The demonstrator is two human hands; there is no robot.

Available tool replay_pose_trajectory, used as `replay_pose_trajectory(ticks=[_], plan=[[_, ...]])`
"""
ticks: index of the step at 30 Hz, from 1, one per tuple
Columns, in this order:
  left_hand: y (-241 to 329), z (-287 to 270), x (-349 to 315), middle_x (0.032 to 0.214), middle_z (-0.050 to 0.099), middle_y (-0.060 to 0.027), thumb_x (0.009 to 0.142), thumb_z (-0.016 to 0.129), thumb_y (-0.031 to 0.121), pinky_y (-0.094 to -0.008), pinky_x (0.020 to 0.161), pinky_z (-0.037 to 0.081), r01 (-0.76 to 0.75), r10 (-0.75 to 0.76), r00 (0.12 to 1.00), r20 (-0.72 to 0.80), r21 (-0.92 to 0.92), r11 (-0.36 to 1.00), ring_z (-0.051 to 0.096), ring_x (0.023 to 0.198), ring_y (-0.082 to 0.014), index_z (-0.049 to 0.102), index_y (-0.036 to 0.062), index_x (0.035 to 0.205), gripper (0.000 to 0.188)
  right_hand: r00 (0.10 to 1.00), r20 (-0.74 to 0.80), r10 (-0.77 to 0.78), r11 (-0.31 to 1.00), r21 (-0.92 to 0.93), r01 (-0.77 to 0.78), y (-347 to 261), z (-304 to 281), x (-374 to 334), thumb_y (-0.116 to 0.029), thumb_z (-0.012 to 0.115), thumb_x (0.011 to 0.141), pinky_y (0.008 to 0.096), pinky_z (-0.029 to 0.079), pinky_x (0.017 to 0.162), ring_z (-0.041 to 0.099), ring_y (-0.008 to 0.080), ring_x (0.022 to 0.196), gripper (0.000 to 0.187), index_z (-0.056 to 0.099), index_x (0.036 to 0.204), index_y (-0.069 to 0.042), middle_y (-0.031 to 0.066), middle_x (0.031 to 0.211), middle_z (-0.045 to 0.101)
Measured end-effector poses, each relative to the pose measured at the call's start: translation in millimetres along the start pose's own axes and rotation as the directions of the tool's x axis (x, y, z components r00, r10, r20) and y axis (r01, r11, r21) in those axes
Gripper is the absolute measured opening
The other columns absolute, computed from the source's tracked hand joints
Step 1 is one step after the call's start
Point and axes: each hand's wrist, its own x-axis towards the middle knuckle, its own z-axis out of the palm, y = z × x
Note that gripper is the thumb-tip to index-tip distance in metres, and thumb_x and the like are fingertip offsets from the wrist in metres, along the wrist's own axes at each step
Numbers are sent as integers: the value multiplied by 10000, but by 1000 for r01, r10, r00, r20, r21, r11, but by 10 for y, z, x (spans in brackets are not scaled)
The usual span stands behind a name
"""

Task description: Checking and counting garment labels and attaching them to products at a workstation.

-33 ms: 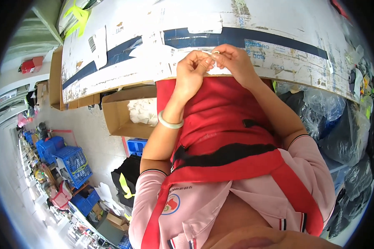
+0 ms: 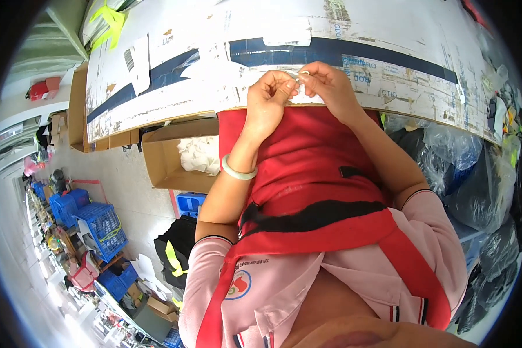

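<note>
Both hands meet over the near edge of the white cardboard-covered table [image 2: 180,104]. My left hand [image 2: 267,100] has thumb and forefinger pinched together, the other fingers curled. Close against it, my right hand [image 2: 332,90] pinches with its thumb and fingertips too. Between the fingertips shows a small, thin, pale strip or loop [image 2: 304,72]; its kind is too small to make out, and the fingers cover part of it. A pale bangle [image 2: 238,171] circles my left wrist.
Under the table at left stands an open cardboard box [image 2: 162,165] with white pieces [image 2: 198,155] inside. Clear plastic bags [image 2: 475,185] crowd the right side. Blue crates [image 2: 101,229] stand farther left on the floor. A black bundle [image 2: 174,246] lies near my left elbow.
</note>
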Motion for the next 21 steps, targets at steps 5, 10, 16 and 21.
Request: replay_pose_trajectory(ticks=[5, 10, 16, 21], plan=[[-86, -6, -102, 930, 667, -44, 991, 586, 93, -252, 808, 505, 25, -32, 999, -30, -227, 974, 621, 835, -111, 618, 17, 990, 83, 979, 138, 147, 927, 327, -185, 57, 13, -123, -226, 544, 1021, 209, 422, 658, 511, 68, 709, 172, 579, 1054, -62, -17, 817, 577], [-209, 26, -229, 928, 653, -30, 1001, 568, 95, -249, 833, 486, 26, -34, 999, -17, -325, 946, 588, 855, -99, 603, 34, 978, 74, 975, 214, 68, 826, 536, -175, 9, 96, -177, -228, 491, 1040, 205, 411, 608, 494, 65, 663, 187, 557, 1003, -58, -27, 822, 551], [18, -74, -324, 907, 618, -50, 1010, 553, 159, -318, 842, 501, 170, -114, 985, 126, -725, 667, 588, 824, -165, 579, 67, 1050, 103, 867, 498, 38, 744, 565, -357, -147, -60, -326, -225, 514, 1024, 215, 373, 576, 439, 63, 578, 183, 556, 988, -51, -22, 724, 517], [37, -175, -403, 830, 517, -7, 978, 604, 171, -299, 764, 449, 229, -28, 964, 265, -769, 597, 508, 775, -142, 559, 80, 1099, 158, 827, 562, 14, 992, 95, -82, -175, -198, -456, -226, 567, 991, 223, 399, 657, 466, 70, 653, 250, 652, 1056, 1, -14, 713, 537]])
